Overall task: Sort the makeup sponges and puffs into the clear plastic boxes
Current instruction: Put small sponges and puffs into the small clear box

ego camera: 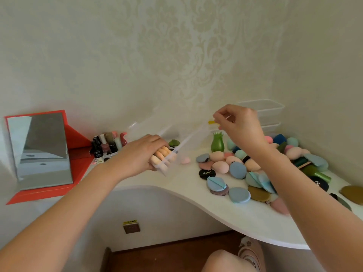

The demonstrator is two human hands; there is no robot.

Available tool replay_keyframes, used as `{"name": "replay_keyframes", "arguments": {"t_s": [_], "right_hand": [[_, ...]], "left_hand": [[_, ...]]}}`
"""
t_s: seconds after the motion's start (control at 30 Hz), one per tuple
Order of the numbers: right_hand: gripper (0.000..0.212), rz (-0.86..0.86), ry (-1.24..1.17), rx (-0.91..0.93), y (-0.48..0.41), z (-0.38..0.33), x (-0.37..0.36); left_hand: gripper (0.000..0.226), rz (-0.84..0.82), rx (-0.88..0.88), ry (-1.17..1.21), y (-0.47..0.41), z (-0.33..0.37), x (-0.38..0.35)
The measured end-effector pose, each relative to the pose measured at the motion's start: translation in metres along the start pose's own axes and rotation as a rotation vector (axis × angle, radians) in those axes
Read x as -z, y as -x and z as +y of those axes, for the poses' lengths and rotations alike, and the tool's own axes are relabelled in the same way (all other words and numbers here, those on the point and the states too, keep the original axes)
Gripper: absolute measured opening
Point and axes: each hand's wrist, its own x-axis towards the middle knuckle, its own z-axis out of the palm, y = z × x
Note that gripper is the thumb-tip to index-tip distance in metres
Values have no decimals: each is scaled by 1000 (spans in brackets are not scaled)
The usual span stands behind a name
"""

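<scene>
A clear plastic box (176,154) is held tilted above the white counter (196,195), with several peach finger-shaped sponges (160,155) inside. My left hand (141,154) grips its near left end, fingers curled over the sponges. My right hand (237,124) pinches the raised far edge of the box near a yellow tab (211,122). A pile of sponges and puffs (247,169) in peach, blue, teal, pink, olive and black covers the counter to the right. A stack of clear boxes (269,112) stands at the back right against the wall.
A green vase-shaped bottle (217,143) stands behind the pile. Nail polish bottles (109,143) cluster at the back left beside a mirror in a red stand (41,150). A small pink sponge (185,160) lies under the box. The counter's curved front edge overhangs the floor and my knee (222,260).
</scene>
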Motion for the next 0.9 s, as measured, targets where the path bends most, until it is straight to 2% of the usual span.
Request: {"name": "replay_keyframes", "arguments": {"t_s": [0.07, 0.2, 0.3, 0.4, 0.53, 0.6, 0.73, 0.9], "right_hand": [[17, -109, 99, -53, 5, 9, -7], [25, -497, 378, -174, 16, 27, -30], [44, -685, 397, -151, 22, 36, -56], [53, -812, 390, -67, 17, 45, -87], [65, -977, 396, -111, 11, 57, -121], [57, -985, 404, -107, 12, 61, -130], [32, -897, 419, -44, 16, 61, -138], [34, -838, 538, -47, 19, 69, -121]], "left_hand": [[62, -46, 38, -35, 6, -13, 3], [60, -56, 85, -92, 18, -33, 5], [58, -58, 101, -91, 21, -37, 4], [58, -88, 99, -103, 22, -35, -2], [60, -119, 76, -161, 23, -37, -10], [59, -142, 71, -177, 24, -42, -13], [58, -175, 65, -142, 26, -51, -14], [54, -187, 59, -119, 36, -65, -6]]}}
